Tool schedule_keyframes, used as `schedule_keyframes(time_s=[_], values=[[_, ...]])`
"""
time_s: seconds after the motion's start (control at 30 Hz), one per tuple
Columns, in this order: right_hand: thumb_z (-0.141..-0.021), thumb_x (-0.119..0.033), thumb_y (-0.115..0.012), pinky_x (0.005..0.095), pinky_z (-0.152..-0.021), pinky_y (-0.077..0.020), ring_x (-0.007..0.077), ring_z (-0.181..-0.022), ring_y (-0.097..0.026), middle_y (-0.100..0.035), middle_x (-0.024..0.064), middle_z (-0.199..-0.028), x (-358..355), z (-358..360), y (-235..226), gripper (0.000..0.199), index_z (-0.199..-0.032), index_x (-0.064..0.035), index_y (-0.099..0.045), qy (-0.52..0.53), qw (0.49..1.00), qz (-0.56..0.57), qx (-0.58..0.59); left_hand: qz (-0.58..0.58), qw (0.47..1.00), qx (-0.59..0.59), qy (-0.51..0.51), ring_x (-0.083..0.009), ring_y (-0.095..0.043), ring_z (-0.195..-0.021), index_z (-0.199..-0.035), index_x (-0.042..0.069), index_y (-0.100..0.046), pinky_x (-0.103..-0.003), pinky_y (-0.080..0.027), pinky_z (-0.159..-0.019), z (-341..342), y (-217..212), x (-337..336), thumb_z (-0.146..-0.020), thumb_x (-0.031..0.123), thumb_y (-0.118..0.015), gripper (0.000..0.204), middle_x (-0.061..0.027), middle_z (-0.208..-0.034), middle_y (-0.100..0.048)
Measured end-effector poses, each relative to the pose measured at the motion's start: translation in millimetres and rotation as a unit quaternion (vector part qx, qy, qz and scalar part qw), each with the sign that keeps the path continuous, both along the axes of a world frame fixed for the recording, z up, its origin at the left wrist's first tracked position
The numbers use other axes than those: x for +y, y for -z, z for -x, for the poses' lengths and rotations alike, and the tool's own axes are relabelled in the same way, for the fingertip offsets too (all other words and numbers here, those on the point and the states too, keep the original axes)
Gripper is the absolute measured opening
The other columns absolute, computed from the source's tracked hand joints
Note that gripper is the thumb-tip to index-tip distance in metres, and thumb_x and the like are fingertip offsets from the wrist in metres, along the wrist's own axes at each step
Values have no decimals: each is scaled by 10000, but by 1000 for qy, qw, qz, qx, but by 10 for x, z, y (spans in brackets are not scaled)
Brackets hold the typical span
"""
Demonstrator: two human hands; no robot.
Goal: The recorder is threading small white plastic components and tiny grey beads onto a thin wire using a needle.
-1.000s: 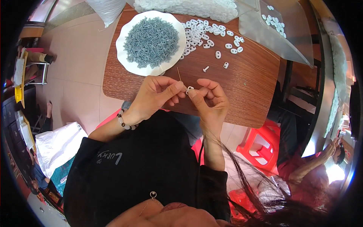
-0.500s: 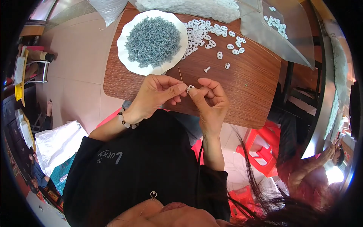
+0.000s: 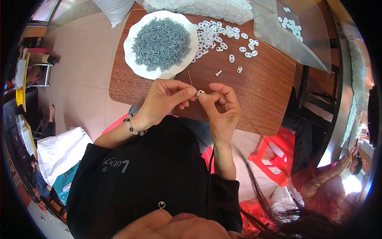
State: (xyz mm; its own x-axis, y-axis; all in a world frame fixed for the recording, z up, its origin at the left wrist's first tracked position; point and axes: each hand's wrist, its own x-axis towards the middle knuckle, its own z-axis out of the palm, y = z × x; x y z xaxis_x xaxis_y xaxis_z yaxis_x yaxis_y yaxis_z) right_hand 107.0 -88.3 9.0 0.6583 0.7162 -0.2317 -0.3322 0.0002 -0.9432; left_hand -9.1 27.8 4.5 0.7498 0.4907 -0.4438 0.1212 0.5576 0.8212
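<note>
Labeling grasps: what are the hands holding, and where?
A small white piece, pinched at its ends between the fingertips of the left hand and right hand. A thin stick rises beside it.

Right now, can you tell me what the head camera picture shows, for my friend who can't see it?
The left hand and right hand pinch one small white plastic piece between their fingertips above a brown wooden table. On the table sit a white plate of small grey screws and scattered white plastic pieces.
</note>
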Motion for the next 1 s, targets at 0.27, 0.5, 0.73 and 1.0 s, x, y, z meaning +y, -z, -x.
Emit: schedule_keyframes(time_s=[0.27,0.5,0.73,1.0], values=[[-812,17,-687,171,-696,-439,42,-730,-583,-652,15,-778,-23,-15,-7,277,-1069,14,-583,-18,998,42,-42,-79,997,5,11,-49,-556,-628,-909,-11,-700,-186,-453,-558,5,-11,5,-875,139,-665,158,-34,-761,-653],[-809,-11,-705,173,-708,-449,47,-751,-595,-665,15,-786,-22,25,-26,274,-1066,12,-613,-14,998,51,-35,-141,990,8,24,-61,-567,-622,-900,-17,-699,-191,-452,-542,16,-24,1,-872,104,-660,131,-39,-741,-627],[-810,-16,-706,178,-719,-453,55,-761,-600,-663,17,-804,0,47,-47,261,-1056,12,-622,-8,1000,22,12,-131,990,29,38,-46,-562,-597,-891,1,-702,-176,-450,-502,24,-50,24,-883,152,-655,159,-19,-712,-628],[-822,-63,-711,179,-705,-439,52,-752,-585,-673,35,-841,-10,-71,60,169,-968,9,-664,-59,996,59,-34,-79,996,28,32,-36,-561,-587,-907,-2,-697,-175,-466,-525,24,-66,65,-902,207,-640,217,-26,-717,-659]])
